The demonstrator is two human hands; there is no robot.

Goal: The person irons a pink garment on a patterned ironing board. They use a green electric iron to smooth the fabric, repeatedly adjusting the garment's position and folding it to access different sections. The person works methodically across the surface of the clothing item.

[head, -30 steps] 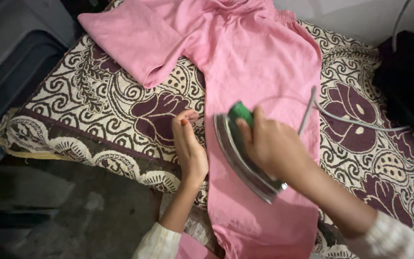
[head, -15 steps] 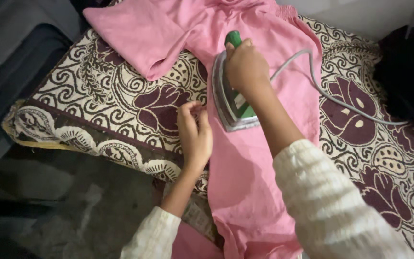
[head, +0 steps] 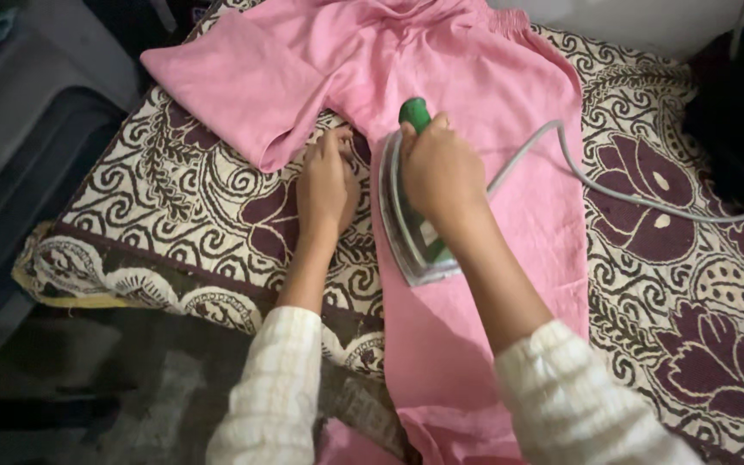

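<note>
In the head view, a pink garment (head: 467,129) is seen spread flat over a patterned cloth (head: 174,198) of cream and dark purple swirls and flowers, which covers the table. One folded part of the garment is laid out toward the upper left, while a long panel runs down the middle toward the near edge and hangs over it.

An iron (head: 411,215) with a green handle and a shiny metal base is set on the long pink panel, near its left edge, with its tip pointing away from the person. The right hand (head: 441,168) is closed around the green handle from above, so the grip is shut firmly on the iron. A grey cord (head: 613,189) is seen leading from the iron across the pink fabric and over the patterned cloth toward the right edge of the picture.

The left hand (head: 327,185) is laid palm down just beside the iron, on the left, with fingers resting at the edge of the garment where the folded part meets the long panel; nothing is gripped by it. Both forearms are covered by cream, ribbed sleeves.

A dark bundle of fabric (head: 742,103) is seen at the upper right, and a dim grey floor (head: 88,379) lies below the table at the lower left.
</note>
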